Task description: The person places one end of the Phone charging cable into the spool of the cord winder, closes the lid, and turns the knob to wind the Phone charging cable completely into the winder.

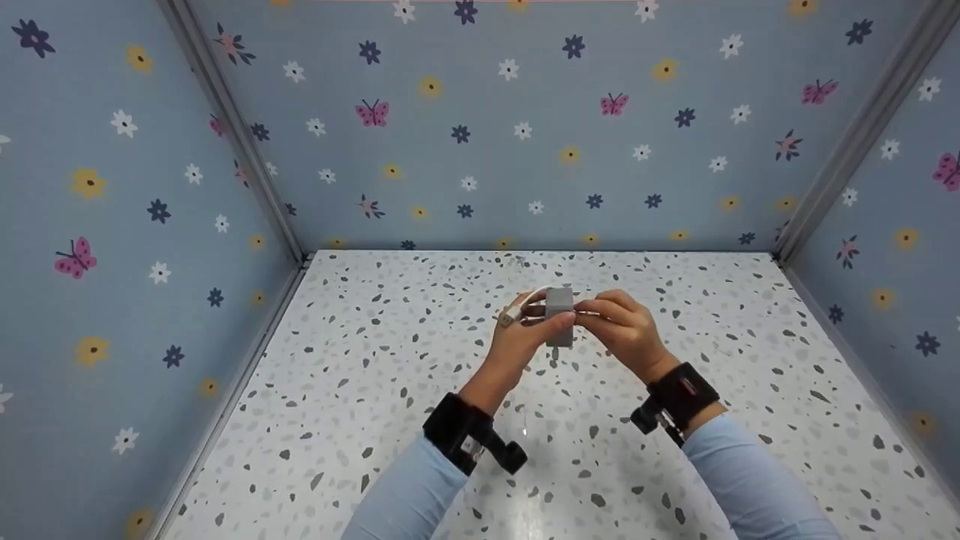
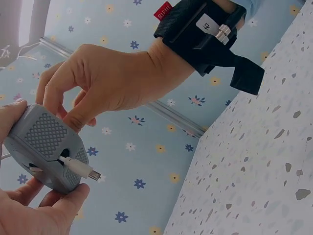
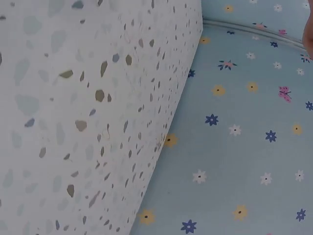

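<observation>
A small grey block-shaped case with diamond-textured faces is held up above the speckled tabletop. My left hand grips it, thumb across the near side. From an opening in the case a white cable pokes out, ending in a small micro-USB-like plug, seen in the left wrist view. Another white cable end with a wider USB plug loops over my left fingers. My right hand has bent fingers with thumb and fingertips pinching at the case's right edge; the exact contact is partly hidden. Only a sliver of a hand enters the right wrist view.
Beneath the hands lies a white speckled tabletop. Blue flower-patterned panels stand at the back and both sides, joined by grey metal corner strips. Both wrists wear black straps with camera mounts.
</observation>
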Motion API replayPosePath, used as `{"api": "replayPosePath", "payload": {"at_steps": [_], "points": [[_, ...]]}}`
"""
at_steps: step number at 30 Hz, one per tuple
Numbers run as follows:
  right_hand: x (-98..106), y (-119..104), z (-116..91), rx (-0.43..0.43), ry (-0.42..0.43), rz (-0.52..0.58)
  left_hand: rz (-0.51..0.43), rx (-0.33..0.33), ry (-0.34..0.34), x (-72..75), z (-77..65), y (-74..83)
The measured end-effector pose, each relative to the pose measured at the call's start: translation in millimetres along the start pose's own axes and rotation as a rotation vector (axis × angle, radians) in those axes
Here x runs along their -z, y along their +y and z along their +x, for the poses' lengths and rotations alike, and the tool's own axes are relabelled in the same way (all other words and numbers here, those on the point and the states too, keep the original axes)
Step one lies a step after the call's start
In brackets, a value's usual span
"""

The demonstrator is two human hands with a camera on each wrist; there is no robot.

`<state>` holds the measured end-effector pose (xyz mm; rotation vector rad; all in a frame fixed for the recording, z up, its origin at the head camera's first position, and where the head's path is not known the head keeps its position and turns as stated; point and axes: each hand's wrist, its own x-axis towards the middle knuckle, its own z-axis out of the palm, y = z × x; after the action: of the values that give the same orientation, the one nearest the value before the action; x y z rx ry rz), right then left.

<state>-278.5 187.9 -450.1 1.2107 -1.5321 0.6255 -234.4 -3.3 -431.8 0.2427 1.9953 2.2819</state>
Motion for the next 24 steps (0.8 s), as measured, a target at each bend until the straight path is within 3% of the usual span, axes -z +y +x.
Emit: {"api": "replayPosePath", "payload": {"at_steps": [3, 5, 7, 13, 16, 20, 24], "points": [[-0.2, 3.4, -0.2, 0.070, -0.003, -0.030, 0.003, 0.028, -0.001, -0.3, -1.3, 1.2], [-2.0, 1.3, -1.9, 0.014, -0.024, -0.022, 0.009, 0.027, 0.006, -1.1, -1.7, 1.7], [-5.7, -5.4, -4.1, -0.121, -0.048, 0.004, 0.012, 0.003, 0.010, -2.3, -1.8, 1.8], [-18.4, -37.1, 4.3, -0.733, -0.094, 0.137, 0.047, -0.103, 0.042, -5.2, -2.4, -0.3], [-18.8, -47.3, 14.6, -0.978, -0.115, 0.196, 0.070, -0.134, 0.040, -5.0, -3.1, -1.0], [-15.7, -52.9, 26.0, -1.173, -0.164, 0.234, 0.056, -0.151, 0.016, -3.5, -4.5, -1.1], [-12.9, -51.7, 29.8, -1.261, -0.189, 0.289, 0.044, -0.129, 0.025, -1.9, -4.6, -2.4]]}}
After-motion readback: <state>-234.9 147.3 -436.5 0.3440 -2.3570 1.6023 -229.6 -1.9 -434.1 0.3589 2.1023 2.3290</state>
